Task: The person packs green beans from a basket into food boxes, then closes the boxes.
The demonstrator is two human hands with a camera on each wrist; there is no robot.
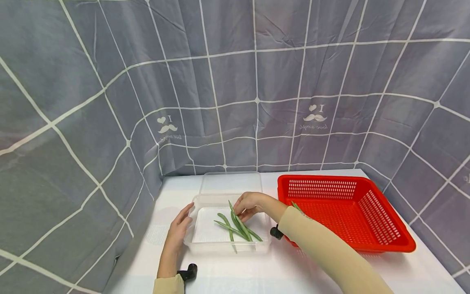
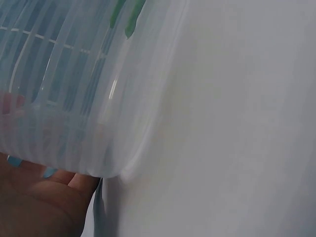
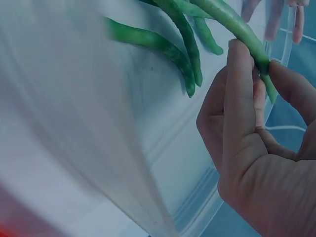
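Several green beans (image 1: 225, 222) lie crossed in a clear plastic container (image 1: 205, 248), its wall also close up in the left wrist view. In the right wrist view, my right hand (image 3: 252, 143) pinches one light green bean (image 3: 237, 22) between thumb and fingertips; that bean slants over the others. Seen from the head, the right hand (image 1: 250, 204) reaches inside the container from the right. My left hand (image 1: 178, 230) rests against the container's left side, fingers fairly straight. Part of the left hand (image 2: 44, 202) shows beside the container wall, its fingertips hidden behind plastic.
A red perforated basket (image 1: 330, 220) stands to the right, partly behind the right sleeve (image 1: 327, 249), with a green bean end (image 1: 295, 206) showing at its left. Behind the container lies a clear lid-like panel (image 1: 231, 182). Grey checked curtains (image 1: 235, 81) enclose the white table (image 1: 293, 273).
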